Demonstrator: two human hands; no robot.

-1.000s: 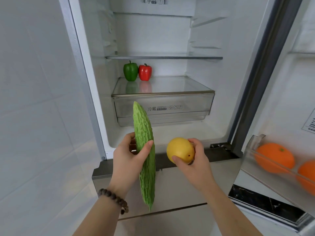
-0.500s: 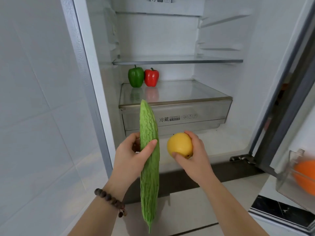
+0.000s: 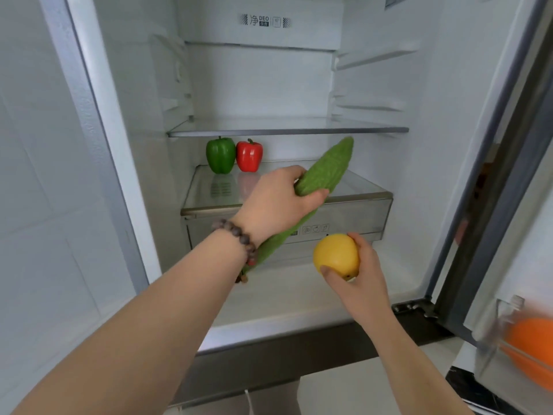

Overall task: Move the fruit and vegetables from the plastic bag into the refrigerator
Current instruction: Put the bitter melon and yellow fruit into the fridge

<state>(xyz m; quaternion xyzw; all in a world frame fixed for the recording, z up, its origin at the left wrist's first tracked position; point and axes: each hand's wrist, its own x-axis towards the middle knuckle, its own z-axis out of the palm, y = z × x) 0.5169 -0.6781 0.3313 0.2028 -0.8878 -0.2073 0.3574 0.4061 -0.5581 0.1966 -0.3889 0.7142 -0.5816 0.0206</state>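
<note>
Head view | open refrigerator | glass shelf | white tiled wall

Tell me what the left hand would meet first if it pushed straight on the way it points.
Probably nothing soon: the left hand aims the bitter gourd over bare glass shelf; back wall likely first.

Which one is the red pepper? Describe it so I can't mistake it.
Look inside the open refrigerator, under the glass shelf, on the drawer's glass lid. Two peppers stand at its back left; the red pepper is the right one, touching the green pepper.
</note>
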